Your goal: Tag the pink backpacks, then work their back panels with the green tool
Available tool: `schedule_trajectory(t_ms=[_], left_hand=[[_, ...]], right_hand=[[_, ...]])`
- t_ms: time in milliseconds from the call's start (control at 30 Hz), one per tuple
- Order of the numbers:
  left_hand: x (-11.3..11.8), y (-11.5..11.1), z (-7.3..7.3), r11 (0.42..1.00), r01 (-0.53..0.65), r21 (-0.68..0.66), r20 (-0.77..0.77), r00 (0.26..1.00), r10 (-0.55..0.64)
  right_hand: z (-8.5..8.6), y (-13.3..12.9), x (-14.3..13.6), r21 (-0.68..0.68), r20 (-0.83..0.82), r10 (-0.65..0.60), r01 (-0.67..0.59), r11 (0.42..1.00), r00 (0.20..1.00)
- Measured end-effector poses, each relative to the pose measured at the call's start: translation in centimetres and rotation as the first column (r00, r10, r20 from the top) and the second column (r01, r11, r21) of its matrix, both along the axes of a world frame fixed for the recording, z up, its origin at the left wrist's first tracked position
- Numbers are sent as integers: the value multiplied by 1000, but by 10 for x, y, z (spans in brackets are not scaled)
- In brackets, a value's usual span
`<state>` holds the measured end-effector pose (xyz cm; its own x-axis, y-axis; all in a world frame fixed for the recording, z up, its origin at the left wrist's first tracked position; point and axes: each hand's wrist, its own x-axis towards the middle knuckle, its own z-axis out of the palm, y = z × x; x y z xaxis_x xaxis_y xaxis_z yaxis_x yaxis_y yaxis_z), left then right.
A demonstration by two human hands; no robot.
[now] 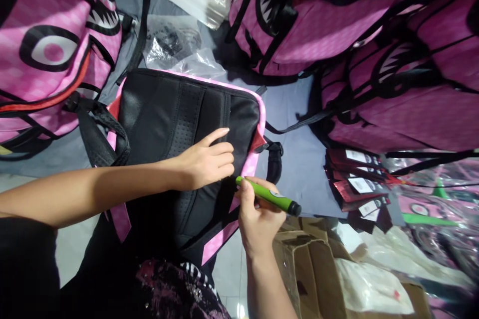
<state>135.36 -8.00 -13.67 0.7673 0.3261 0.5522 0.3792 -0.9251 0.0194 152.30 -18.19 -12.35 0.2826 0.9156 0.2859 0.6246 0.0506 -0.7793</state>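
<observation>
A backpack (149, 104) lies with its black padded back panel up and pink edging round it, partly over the table's edge. My left hand (211, 159) rests on the panel right of its middle, palm down, index finger stretched out and the other fingers slightly bent. My right hand (258, 214) grips a green pen-like tool (267, 195) with a black end between thumb and fingers, beside the backpack's lower right edge. The tool's left end points toward my left hand's fingertips; what it touches there is too dark to tell.
Pink backpacks stand at the left (52, 50) and upper right (329, 25). Clear plastic bags (172, 42) lie behind the black panel. Red and black tags (359, 184) are on the grey table (295, 159). Cardboard boxes (310, 269) sit below its right edge.
</observation>
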Motion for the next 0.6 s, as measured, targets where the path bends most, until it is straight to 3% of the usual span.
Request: schedule_trajectory(t_ms=[600], left_hand=[[3, -1, 5, 999, -20, 32, -1, 1000, 20]], right_hand=[[1, 0, 6, -18, -39, -16, 15, 1000, 999]])
